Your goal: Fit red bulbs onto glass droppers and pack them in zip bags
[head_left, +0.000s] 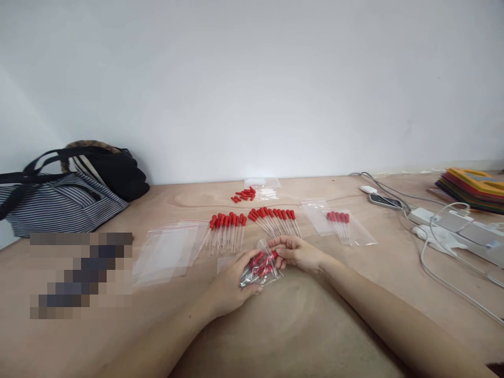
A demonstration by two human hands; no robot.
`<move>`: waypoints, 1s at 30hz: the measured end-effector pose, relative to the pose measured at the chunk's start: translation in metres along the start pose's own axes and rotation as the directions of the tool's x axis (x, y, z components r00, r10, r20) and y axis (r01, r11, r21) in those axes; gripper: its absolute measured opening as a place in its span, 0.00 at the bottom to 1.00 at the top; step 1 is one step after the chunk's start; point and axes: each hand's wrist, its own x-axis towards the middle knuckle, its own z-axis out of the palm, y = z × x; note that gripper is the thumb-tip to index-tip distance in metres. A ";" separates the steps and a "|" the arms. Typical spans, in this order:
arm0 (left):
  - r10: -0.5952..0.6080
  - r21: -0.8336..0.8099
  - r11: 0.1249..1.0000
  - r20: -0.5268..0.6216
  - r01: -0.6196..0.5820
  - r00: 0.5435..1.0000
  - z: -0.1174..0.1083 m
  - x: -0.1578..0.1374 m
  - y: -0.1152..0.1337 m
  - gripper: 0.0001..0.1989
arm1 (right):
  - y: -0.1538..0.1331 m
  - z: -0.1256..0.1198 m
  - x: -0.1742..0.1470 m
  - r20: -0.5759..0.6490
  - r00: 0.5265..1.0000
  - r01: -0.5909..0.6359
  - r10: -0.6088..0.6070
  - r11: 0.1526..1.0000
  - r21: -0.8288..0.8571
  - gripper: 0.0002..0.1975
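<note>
Close in front of me, a clear plastic bag with several red rubber dropper bulbs in it is between my hands. My left hand is closed around its left side, the thumb along the near edge. At the upper right, the fingers of my right hand pinch the bag near a red bulb. Just beyond lie two groups of red-topped droppers with thin clear stems. Right of them, several more droppers lie on or in a flat clear bag; I cannot tell which.
Empty zip bags lie overlapped at left. Loose red bulbs and clear tubes are near the wall. A striped bag stands far left. Cables, a power strip, a phone and coloured sheets occupy the right.
</note>
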 end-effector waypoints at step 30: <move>0.183 0.224 0.957 0.024 -0.184 0.983 -0.009 0.000 0.016 0.29 | 0.002 -0.007 0.002 -0.270 0.961 -0.151 0.051 0.920 -0.362 0.09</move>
